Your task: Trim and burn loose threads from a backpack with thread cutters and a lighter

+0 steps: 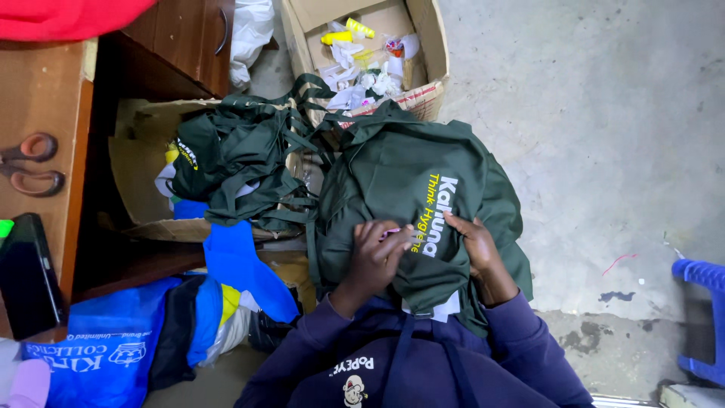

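Green cloth bag (408, 189) lies on the lap; left hand (374, 257) pinches its fabric, right hand (476, 245) presses it flat, apparently mid-inspection or trimming.

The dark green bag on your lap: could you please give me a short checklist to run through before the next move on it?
1. Both hands on the dark green bag: ok; left hand and right hand press on its fabric.
2. Printed side faces up: ok.
3. Small pink item under the left fingers: cannot tell what it is.
4. Straps free of the pile of green bags: cannot tell; straps overlap.
5. Scissors at hand: ok, on the wooden table to the left.
6. Cardboard box of scraps clear of the bag: not ok; the bag overlaps its edge.
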